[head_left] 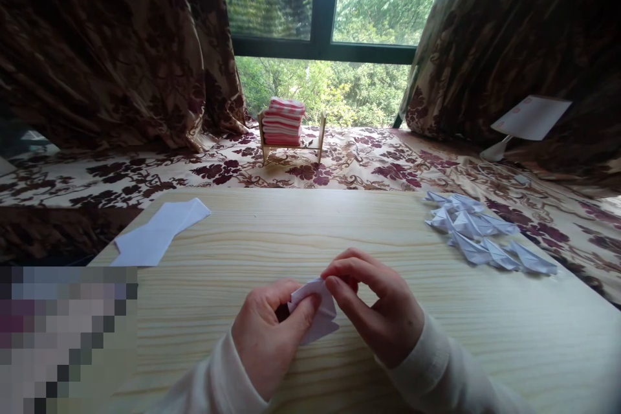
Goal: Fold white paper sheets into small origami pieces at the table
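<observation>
A small piece of folded white paper [324, 318] is held up over the wooden table in front of me. My left hand [272, 323] grips its left side, the thumb pressed flat on the face turned to me. At the paper's upper edge, my right hand [376, 307] pinches a corner between thumb and index finger. The paper's lower right edge sticks out below the fingers, with layers showing. Part of it is hidden behind the left thumb.
On the table [272, 233], flat white paper sheets [160, 229] lie at the left. Several folded white paper pieces [478, 233] are grouped at the right. Beyond the far edge, a small rack [321, 136] holds striped cloths [284, 123]; a white lamp [531, 118] stands at the right.
</observation>
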### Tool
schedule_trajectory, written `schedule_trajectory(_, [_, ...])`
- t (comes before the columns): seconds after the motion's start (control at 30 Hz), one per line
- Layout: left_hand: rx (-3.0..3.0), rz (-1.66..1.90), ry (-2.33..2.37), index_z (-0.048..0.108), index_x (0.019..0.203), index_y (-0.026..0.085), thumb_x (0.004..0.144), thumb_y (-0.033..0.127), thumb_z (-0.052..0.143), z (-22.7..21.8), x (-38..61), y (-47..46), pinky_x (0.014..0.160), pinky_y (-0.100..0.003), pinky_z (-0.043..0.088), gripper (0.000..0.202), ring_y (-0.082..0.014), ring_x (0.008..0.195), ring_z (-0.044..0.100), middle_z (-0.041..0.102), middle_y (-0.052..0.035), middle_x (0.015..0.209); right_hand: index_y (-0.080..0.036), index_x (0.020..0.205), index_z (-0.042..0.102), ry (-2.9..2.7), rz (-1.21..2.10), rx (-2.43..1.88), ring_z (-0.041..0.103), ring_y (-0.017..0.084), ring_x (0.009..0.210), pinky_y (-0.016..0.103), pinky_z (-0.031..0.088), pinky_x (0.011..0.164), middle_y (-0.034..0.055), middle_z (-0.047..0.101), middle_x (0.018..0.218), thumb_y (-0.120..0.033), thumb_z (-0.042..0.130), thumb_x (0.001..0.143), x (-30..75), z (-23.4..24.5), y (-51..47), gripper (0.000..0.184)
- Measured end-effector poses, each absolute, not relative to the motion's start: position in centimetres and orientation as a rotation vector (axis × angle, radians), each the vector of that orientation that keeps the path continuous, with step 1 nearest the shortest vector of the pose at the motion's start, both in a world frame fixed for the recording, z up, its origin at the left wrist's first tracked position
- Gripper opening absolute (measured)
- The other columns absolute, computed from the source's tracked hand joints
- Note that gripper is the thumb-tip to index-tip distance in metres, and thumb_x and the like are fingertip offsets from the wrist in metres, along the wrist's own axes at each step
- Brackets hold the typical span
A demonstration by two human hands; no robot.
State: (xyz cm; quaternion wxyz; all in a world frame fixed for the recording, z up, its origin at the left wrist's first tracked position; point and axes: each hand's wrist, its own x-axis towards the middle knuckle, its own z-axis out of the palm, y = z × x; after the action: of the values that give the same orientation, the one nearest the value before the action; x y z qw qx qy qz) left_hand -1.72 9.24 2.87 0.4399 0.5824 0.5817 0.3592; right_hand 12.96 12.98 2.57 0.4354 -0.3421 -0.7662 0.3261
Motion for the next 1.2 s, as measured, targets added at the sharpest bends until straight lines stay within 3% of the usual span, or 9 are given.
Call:
schedule_trajectory(0.37, [1.453, 0.856, 1.511, 0.062, 0.062, 0.013, 0.073, 0.033, 0.051, 2.8, -1.4, 9.2, 0.048, -0.02, 0.033, 0.025, -0.0105, 0.053, 0.044, 0.051, 0.0013, 0.054, -0.017, 0.068, 0.055, -1.946, 0.841, -0.855, 0.046, 0.01, 0.056, 0.022, 0.039, 0.05, 0.0006, 0.05, 0.066, -0.013, 0.052, 0.072, 12.8, 2.3, 13.0, 0.007])
schedule_trajectory(0.53, [1.303, 0.873, 1.484, 0.06, 0.059, 0.013, 0.07, 0.032, 0.052, 3.2, -1.4, 9.3, 0.045, -0.019, 0.028, 0.023, -0.0083, 0.049, 0.038, 0.043, 0.0033, 0.05, -0.017, 0.069, 0.055, -1.916, 0.844, -0.853, 0.05, 0.012, 0.066, 0.023, 0.041, 0.053, 0.0029, 0.052, 0.076, -0.01, 0.052, 0.071, 12.5, 2.5, 12.7, 0.007])
schedule_trajectory(0.63, [1.257, 0.903, 1.434, 0.06, 0.06, 0.012, 0.07, 0.033, 0.053, 3.3, -1.4, 9.3, 0.046, -0.019, 0.029, 0.024, -0.0083, 0.051, 0.038, 0.045, 0.0026, 0.052, -0.017, 0.069, 0.054, -1.902, 0.865, -0.863, 0.051, 0.013, 0.07, 0.023, 0.042, 0.055, 0.0039, 0.054, 0.082, -0.009, 0.051, 0.071, 12.4, 2.5, 12.6, 0.009])
schedule_trajectory(0.8, [1.18, 0.891, 1.348, 0.063, 0.065, 0.011, 0.07, 0.034, 0.055, 3.2, -1.6, 9.4, 0.048, -0.019, 0.031, 0.025, -0.0091, 0.053, 0.041, 0.05, 0.001, 0.055, -0.017, 0.067, 0.051, -1.904, 0.878, -0.886, 0.05, 0.011, 0.061, 0.023, 0.042, 0.053, 0.0018, 0.056, 0.07, -0.01, 0.049, 0.072, 12.5, 2.1, 12.6, 0.008])
schedule_trajectory(1.2, [0.962, 0.913, 1.12, 0.069, 0.083, 0.009, 0.068, 0.037, 0.061, 2.2, -1.9, 9.4, 0.054, -0.022, 0.033, 0.032, -0.0109, 0.058, 0.046, 0.06, -0.0041, 0.063, -0.017, 0.068, 0.049, -1.85, 0.957, -0.92, 0.049, 0.01, 0.056, 0.022, 0.044, 0.052, 0.001, 0.054, 0.065, -0.014, 0.049, 0.073, 12.7, 2.1, 12.7, 0.006])
